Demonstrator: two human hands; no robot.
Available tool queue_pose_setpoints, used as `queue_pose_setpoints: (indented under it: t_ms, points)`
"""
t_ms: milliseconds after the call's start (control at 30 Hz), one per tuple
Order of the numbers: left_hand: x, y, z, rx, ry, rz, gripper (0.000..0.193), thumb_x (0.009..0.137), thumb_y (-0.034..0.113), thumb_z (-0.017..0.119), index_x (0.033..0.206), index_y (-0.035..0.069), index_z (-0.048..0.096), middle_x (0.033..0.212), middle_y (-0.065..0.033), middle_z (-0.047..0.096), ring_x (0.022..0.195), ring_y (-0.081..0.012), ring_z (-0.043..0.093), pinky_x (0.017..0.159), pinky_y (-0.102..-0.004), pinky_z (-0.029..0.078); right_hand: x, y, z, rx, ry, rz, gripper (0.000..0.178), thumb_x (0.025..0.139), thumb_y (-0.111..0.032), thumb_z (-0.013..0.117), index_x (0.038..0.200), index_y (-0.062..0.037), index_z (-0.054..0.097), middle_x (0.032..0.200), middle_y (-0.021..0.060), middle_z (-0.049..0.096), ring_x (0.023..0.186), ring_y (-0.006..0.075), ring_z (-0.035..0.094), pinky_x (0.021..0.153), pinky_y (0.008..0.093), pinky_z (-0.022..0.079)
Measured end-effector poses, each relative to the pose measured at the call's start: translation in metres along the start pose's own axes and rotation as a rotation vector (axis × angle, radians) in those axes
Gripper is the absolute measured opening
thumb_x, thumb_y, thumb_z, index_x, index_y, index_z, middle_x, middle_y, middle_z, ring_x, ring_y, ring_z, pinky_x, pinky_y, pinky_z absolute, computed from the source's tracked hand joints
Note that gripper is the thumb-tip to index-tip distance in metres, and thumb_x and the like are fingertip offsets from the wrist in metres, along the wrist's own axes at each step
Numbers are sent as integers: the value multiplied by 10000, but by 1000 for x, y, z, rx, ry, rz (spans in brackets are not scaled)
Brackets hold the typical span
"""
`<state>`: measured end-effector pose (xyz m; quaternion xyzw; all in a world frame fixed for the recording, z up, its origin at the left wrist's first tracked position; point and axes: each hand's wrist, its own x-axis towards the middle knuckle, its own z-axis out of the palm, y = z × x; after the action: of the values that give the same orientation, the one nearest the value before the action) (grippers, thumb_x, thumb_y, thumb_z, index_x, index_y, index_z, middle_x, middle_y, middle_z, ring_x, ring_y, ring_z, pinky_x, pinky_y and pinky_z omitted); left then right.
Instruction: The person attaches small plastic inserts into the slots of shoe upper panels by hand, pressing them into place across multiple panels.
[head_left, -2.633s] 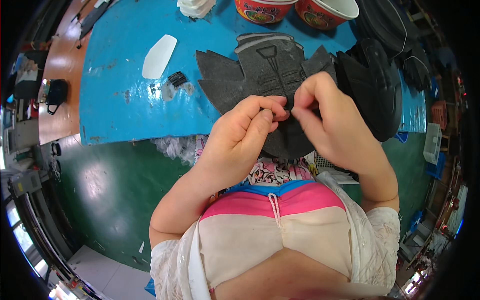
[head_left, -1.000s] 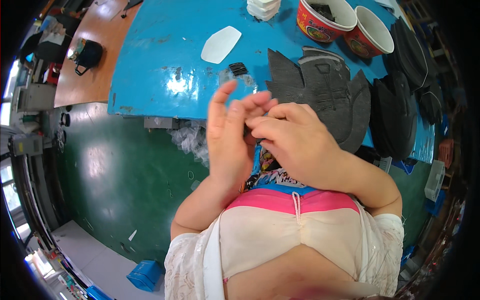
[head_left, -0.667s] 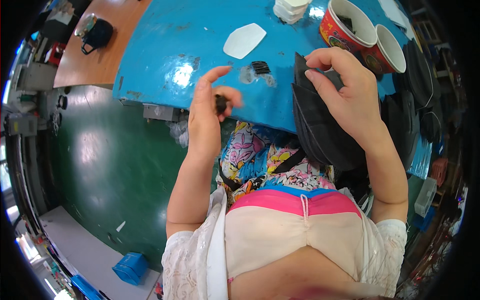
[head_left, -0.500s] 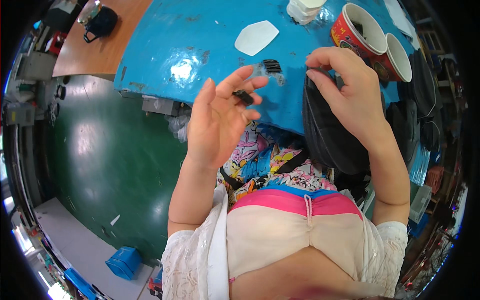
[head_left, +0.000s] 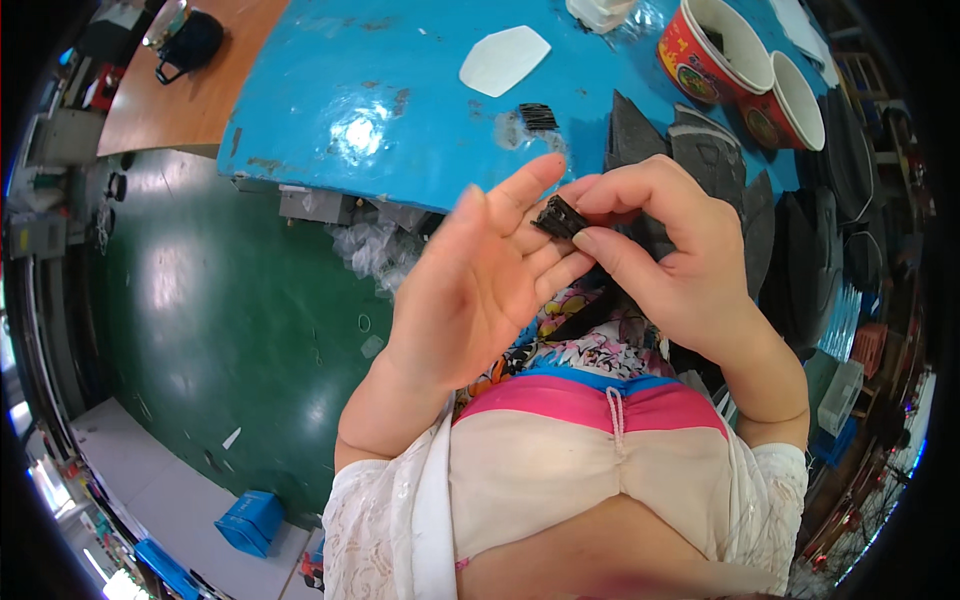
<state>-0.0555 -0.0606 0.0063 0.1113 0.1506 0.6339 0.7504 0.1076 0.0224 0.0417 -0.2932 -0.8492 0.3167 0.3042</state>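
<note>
Above my lap, a small bundle of black strips (head_left: 560, 218) lies against the fingers of my left hand (head_left: 470, 275). That palm faces up with its fingers stretched out, and the thumb is blurred. My right hand (head_left: 680, 255) pinches the bundle's right end between thumb and forefinger. On the blue table (head_left: 300, 110), a similar row of black strips (head_left: 538, 116) sits beside a clear, smeared patch. Dark grey, flat pieces (head_left: 712, 145) lie behind my right hand, which partly hides them.
A white flat cutout (head_left: 505, 60) lies farther back on the table. Two red-and-white paper tubs (head_left: 705, 60) stand at the far right, near stacked black pieces (head_left: 850, 150). A wooden tabletop (head_left: 150, 110) with a dark mug (head_left: 190, 42) adjoins at left. Clear plastic (head_left: 365, 250) hangs below the edge.
My right hand has moved left from the dark piece at the table edge and now pinches the black bundle. My left hand has shifted right, its fingers straighter.
</note>
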Motion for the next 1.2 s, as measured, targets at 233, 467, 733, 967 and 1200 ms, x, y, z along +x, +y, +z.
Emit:
queue_pose_setpoints:
  t_ms: [233, 467, 733, 967, 1200]
  points:
    - [-2, -18, 24, 252, 106, -46, 678, 1007, 408, 411, 1461, -74, 263, 1400, -245, 438, 1287, -316, 480, 1088, -435, 392, -24, 0, -17, 400, 17, 306, 174, 801, -6, 694, 967, -6, 640, 874, 53, 671, 770, 118, 643, 692, 248, 520]
    - [5, -34, 27, 386, 109, -64, 389, 995, 104, 516, 1361, -23, 480, 1301, -130, 538, 1155, -164, 551, 964, -296, 469, -47, 9, -25, 386, 119, 262, 151, 799, -17, 709, 945, -27, 671, 863, 56, 675, 777, 123, 631, 709, 258, 508]
    - [7, -54, 15, 928, -49, 339, 401, 856, -94, 645, 1244, 0, 613, 1174, -93, 571, 964, -103, 586, 773, -221, 504, -63, 2, -23, 205, 303, 143, 231, 706, 17, 750, 913, -48, 669, 856, 51, 683, 762, 218, 627, 677, 316, 498]
    - [11, -57, 13, 1120, -128, 396, 408, 814, -73, 703, 1207, 20, 648, 1124, -90, 595, 896, -106, 604, 724, -221, 506, -69, 10, -27, -33, 288, -65, 260, 713, 96, 723, 910, -45, 628, 838, 59, 662, 739, 228, 630, 660, 301, 485]
    - [23, -57, 24, 1289, -178, 468, 358, 812, -73, 705, 1156, 16, 661, 1080, -82, 633, 873, -107, 607, 705, -218, 494, -79, 22, -27, 259, 319, 43, 297, 759, 120, 684, 949, -46, 528, 889, 100, 637, 741, 231, 625, 681, 304, 479]
